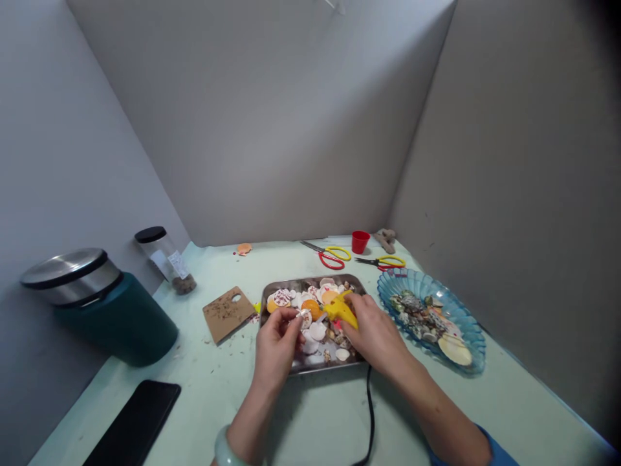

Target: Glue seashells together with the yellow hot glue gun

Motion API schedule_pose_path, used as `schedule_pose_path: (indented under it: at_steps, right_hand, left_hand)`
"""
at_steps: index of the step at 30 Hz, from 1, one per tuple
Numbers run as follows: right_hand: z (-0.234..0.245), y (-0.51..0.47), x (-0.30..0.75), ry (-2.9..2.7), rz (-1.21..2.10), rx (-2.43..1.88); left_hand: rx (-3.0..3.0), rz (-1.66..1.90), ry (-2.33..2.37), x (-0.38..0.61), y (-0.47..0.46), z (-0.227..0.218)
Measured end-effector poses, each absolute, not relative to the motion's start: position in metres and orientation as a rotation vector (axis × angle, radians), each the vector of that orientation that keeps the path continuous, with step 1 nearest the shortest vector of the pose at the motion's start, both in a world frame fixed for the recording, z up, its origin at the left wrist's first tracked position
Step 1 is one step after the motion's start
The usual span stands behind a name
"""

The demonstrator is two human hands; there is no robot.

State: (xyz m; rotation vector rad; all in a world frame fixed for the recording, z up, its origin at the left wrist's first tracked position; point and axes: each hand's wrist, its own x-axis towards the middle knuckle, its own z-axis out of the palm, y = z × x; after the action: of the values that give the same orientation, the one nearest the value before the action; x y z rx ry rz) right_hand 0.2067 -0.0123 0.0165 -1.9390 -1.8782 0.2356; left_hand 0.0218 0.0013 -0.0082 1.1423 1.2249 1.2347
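A metal tray of several seashells sits in the middle of the pale green table. Over it, my left hand pinches a small white shell between its fingertips. My right hand is wrapped round a yellow glue gun, its nozzle pointing left toward the pinched shell. The gun's black cord runs back toward me between my forearms.
A blue glass dish with shells stands to the right. Two pairs of scissors and a red cup lie at the back. Left are a small cork board, a jar, a teal bin and a black phone.
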Motion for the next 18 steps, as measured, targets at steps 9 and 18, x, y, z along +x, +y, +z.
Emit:
schedule_pose_path:
  at_steps: [9,18]
  right_hand:
    - [0.033,-0.015,0.223,-0.787,1.34,-0.854]
    - [0.032,-0.016,0.212,-0.404,1.665,-0.309]
  left_hand:
    - [1.436,0.954,1.23,0.025,0.006,-0.012]
    - [1.506,1.136,1.347,0.017,0.005,-0.008]
